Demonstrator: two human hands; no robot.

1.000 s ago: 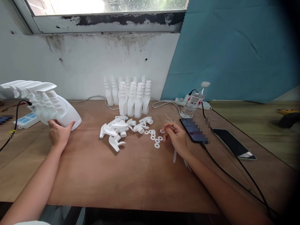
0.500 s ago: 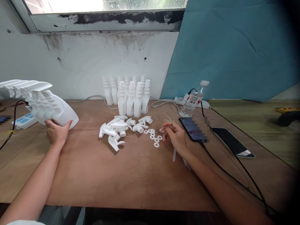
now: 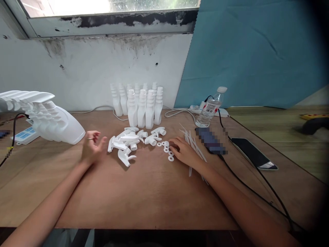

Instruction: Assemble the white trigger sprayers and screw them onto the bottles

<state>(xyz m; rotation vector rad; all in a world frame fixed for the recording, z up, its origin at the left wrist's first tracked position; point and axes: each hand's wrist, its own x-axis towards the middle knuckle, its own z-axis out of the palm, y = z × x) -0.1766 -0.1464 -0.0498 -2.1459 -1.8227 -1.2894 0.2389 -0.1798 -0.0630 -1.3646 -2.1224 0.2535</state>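
Observation:
My left hand (image 3: 93, 147) is over the table left of the spray heads, fingers apart and holding nothing. Several white spray heads (image 3: 124, 157) lie in a loose pile at the middle. My right hand (image 3: 183, 151) reaches to the small white rings (image 3: 171, 158), its fingers bent down at their right side; whether a ring is between the fingertips is hidden. Thin white tubes (image 3: 191, 144) lie beside and partly under the right hand. On the left stands a row of white bottles with spray heads fitted (image 3: 64, 123).
Several bottles without heads (image 3: 149, 111) stand near the wall. At the right are a clear water bottle (image 3: 209, 111), a phone (image 3: 210, 140), another dark device (image 3: 253, 153) and black cables. A power strip (image 3: 25, 134) lies at the far left.
My left hand has let go of the left bottle and moved right. My right hand has moved slightly left, down to the rings, uncovering more of the tubes.

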